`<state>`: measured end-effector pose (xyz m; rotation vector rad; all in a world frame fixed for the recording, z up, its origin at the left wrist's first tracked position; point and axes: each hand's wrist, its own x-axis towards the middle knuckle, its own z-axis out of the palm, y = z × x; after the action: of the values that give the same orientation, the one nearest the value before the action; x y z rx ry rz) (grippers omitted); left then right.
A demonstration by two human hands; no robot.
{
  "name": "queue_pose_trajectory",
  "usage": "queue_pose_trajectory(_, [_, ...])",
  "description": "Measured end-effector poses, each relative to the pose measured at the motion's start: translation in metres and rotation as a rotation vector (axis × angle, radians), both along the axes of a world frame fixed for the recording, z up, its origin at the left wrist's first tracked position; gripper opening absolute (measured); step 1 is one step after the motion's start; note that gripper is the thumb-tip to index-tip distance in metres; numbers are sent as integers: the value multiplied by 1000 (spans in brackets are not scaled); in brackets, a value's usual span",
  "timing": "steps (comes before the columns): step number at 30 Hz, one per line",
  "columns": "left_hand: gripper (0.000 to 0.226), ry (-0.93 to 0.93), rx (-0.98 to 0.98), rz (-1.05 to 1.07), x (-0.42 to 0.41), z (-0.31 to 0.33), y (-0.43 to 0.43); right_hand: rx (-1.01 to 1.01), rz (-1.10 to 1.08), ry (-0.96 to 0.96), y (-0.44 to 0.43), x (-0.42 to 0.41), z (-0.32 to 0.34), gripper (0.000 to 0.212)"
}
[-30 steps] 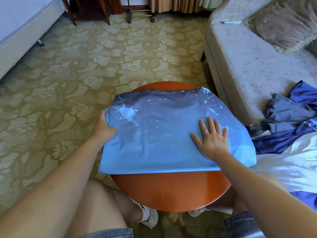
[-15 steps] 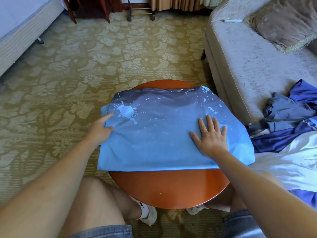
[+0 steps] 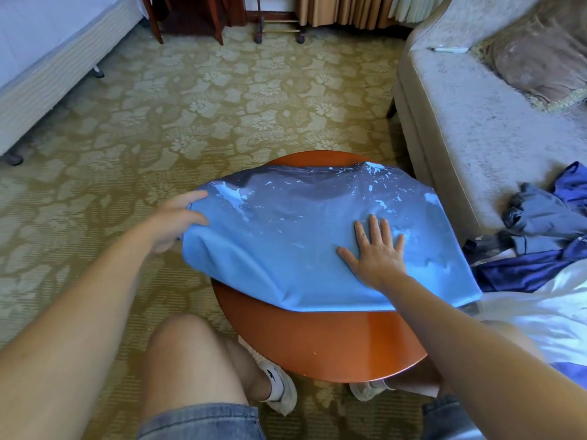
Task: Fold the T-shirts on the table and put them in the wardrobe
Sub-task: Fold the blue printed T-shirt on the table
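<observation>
Blue splatter-print T-shirt (image 3: 301,236) spread across round wooden tabletop (image 3: 317,344), mid-view, overhanging rim at 9 and 3 o'clock. Your L hand (image 3: 176,222) at 9 o'clock: grip grasping shirt's side edge, fabric bunched there. Your R hand (image 3: 378,258) on shirt approx 4 o'clock: grip released, palm flat, fingers spread, pressing cloth to tabletop. Clothes heap (image 3: 540,223) at 3 o'clock, against sofa (image 3: 476,138).

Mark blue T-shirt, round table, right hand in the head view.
blue T-shirt (image 3: 301,236): head view, middle of the cloth.
round table (image 3: 317,341): head view, bare near part of the top.
right hand (image 3: 378,258): head view, back of the hand.
</observation>
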<state>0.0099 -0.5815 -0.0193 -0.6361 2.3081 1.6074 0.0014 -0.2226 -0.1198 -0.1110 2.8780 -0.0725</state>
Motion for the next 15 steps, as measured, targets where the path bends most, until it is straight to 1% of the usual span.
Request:
queue_pose_trajectory(2, [61,14,62,14,3,26,-6,-32,42,-47,-20,0,3,84])
queue_pose_trajectory(4, [64,31,81,-19,4,50,-6,-118,93,-116,-39,3,10,85])
queue_pose_trajectory(6, [67,43,40,-76,4,70,3,-259,86,-139,-49,9,18,85])
queue_pose_trajectory(7, [68,50,-15,-111,3,77,12,-313,63,-111,-48,13,21,83])
queue_pose_trajectory(9, [68,87,-151,-175,-2,89,38,-338,26,4,-34,24,24,76])
queue_pose_trajectory(11, [69,120,-268,-234,-10,95,68,-322,-7,194,-7,37,26,63])
queue_pose_trajectory(13, [69,106,-314,-289,-18,94,104,-300,-39,423,24,49,26,44])
queue_pose_trajectory(14, [65,90,-313,-315,-20,92,124,-275,-44,507,37,55,25,37])
queue_pose_trajectory(15, [55,79,-310,-345,-21,90,145,-249,-38,545,48,61,23,33])
